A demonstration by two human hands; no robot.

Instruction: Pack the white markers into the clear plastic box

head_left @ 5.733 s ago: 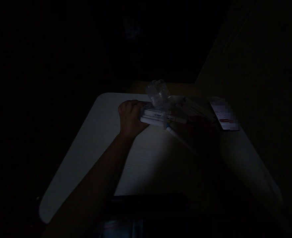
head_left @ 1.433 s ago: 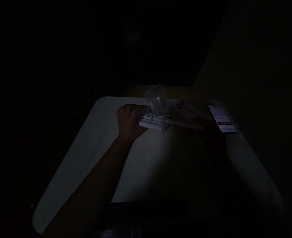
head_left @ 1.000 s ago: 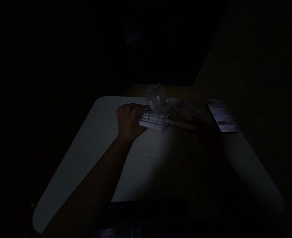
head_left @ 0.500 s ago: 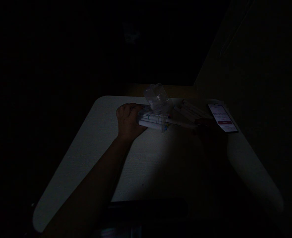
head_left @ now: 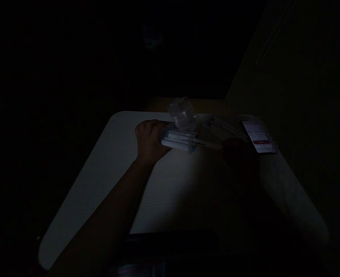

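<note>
My left hand [head_left: 149, 139] is wrapped around a clear plastic case [head_left: 190, 143] lying on its side, its open end facing right. Inside lie several white markers [head_left: 175, 144], some with coloured ends. My right hand [head_left: 235, 149], dark in shadow, is closed on the right end of another white marker [head_left: 211, 145]. That marker's left tip reaches into the mouth of the case. Behind the case, a clear plastic lid [head_left: 182, 113] stands tilted. More pale markers [head_left: 223, 129] lie loose beyond my right hand.
A phone [head_left: 259, 136] with a lit screen lies at the right edge of the white table [head_left: 100, 181]. A dark object [head_left: 172, 242] crosses the near edge. The surroundings are very dark, with a wall to the right.
My right hand has moved left, bringing its marker's tip into the open end of the case. My left hand keeps its hold in the same place.
</note>
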